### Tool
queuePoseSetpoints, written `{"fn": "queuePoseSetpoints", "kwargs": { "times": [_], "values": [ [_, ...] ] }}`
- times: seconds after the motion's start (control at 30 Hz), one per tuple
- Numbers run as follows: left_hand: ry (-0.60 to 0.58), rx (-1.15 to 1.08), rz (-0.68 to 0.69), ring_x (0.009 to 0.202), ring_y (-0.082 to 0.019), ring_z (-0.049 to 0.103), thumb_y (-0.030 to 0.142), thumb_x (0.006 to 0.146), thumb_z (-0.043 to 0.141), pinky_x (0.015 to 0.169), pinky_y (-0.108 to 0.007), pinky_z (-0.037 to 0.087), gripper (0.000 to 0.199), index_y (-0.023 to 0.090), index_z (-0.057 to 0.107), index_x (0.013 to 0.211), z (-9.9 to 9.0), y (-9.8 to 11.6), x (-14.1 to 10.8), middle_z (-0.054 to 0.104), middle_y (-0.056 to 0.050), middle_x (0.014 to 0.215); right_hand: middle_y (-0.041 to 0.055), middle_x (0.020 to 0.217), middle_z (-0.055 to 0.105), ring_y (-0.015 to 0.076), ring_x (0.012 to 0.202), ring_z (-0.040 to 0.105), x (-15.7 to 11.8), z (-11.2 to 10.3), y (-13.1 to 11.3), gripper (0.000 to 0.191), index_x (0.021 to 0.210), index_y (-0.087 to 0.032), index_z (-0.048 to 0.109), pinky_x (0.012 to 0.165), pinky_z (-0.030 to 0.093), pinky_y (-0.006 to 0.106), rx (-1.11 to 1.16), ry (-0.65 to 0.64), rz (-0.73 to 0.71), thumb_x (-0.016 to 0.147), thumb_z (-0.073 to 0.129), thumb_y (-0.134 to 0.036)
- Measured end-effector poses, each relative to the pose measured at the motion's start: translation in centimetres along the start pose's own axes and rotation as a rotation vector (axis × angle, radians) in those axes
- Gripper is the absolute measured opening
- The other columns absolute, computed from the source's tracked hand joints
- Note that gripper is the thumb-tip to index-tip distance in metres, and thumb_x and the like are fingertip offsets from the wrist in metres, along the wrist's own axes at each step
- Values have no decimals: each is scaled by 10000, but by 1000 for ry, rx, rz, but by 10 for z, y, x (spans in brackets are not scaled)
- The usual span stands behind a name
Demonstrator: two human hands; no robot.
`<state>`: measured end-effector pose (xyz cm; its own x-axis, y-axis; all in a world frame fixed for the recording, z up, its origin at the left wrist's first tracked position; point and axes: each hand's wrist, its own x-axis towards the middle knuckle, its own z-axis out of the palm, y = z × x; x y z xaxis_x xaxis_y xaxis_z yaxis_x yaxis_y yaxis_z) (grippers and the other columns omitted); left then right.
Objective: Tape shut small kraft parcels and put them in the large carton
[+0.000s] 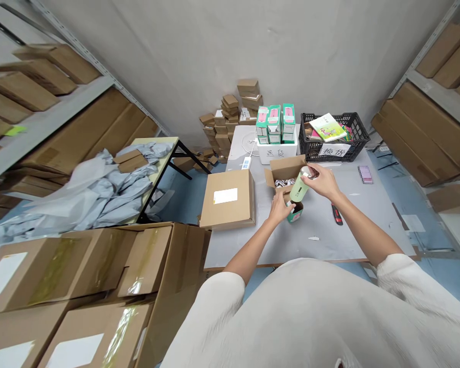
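Observation:
A pale green cylindrical bottle [299,189] is tilted over a small green box [295,212] on the grey table. My right hand [322,180] grips the bottle's upper end. My left hand [279,208] is at the bottle's lower end, beside the small box; what its fingers hold is too small to make out. Just behind them stands an open cardboard box [287,166] with crumpled patterned paper [284,182] inside.
On the table [245,250] are a closed carton [228,199] at left, a red-black cutter [337,214] at right, a white bin [276,153] with green boxes, and a black crate [354,148]. Stacked cartons [149,255] stand at lower left.

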<state>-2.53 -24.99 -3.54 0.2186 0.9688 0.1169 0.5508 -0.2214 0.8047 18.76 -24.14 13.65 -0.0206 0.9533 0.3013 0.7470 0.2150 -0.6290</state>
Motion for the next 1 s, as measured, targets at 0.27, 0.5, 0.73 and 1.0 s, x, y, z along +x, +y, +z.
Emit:
{"fn": "queuePoseSetpoints", "kwargs": {
  "times": [0.27,0.5,0.73,1.0],
  "values": [
    [-257,203,-5,1401,-425,540,327,764,932,1144,-552,477,588,281,718,1309,9,-5,-5,480,-133,1606,49,863,699,240,775,605,-4,6,15,398,1043,-235,712,775,498,368,-26,-1,-32,907,673,-606],
    [-232,64,-45,1260,-314,646,198,810,857,1062,-453,546,406,242,687,1176,9,-15,-11,601,-103,1409,45,918,729,265,833,663,-10,21,23,450,1198,-239,736,857,569,422,25,-27,-25,860,734,-536],
    [-184,17,-48,1179,-295,678,202,819,859,1013,-428,555,350,228,617,1071,3,-21,-16,693,-69,1237,16,878,712,240,807,653,-17,32,26,406,1160,-243,735,854,577,404,77,-109,1,837,748,-491],
    [-224,108,-80,1263,-323,681,262,838,857,1031,-460,563,388,259,634,1157,-7,-25,-21,700,-77,1330,34,942,731,247,828,668,-28,36,31,426,1188,-240,719,825,552,391,52,-184,-32,851,724,-500]
  ]
}}
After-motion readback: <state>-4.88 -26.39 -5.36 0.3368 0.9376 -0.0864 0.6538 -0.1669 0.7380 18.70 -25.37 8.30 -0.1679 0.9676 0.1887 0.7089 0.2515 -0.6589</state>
